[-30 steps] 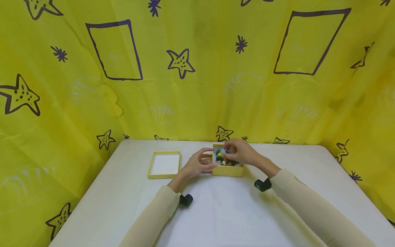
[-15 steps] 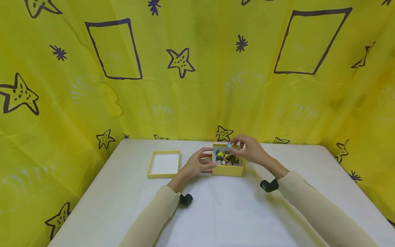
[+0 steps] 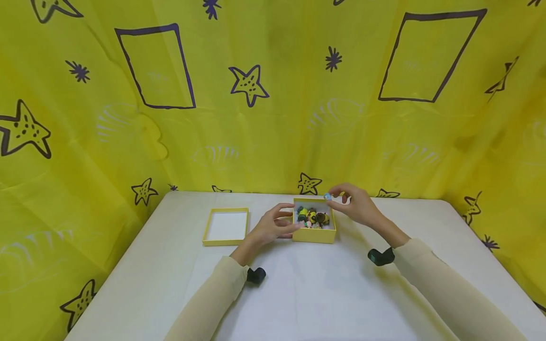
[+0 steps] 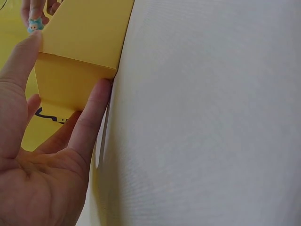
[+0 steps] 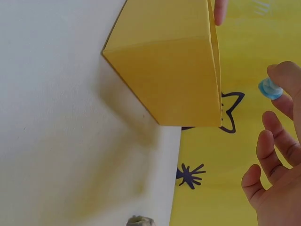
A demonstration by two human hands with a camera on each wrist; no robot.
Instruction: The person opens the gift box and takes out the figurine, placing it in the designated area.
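A small figurine with a pale blue top and a tiny face is pinched between the thumb and index finger of my right hand. The hand holds it just above the right back corner of a yellow box. Its other fingers are loosely bent and apart, as the right wrist view shows. Inside the box lie several small yellow, brown and pink figurines. My left hand rests against the box's left side with fairly straight fingers. Its thumb touches the rim near the front corner, and one finger touches the lower corner.
A shallow yellow lid with a white inside lies to the left of the box. Both are on a white-covered table. A yellow curtain printed with stars hangs behind the table and at its sides.
My right hand has lifted the blue figurine out from among the others and moved right and up to the box's right back corner. My left hand has stayed at the box.
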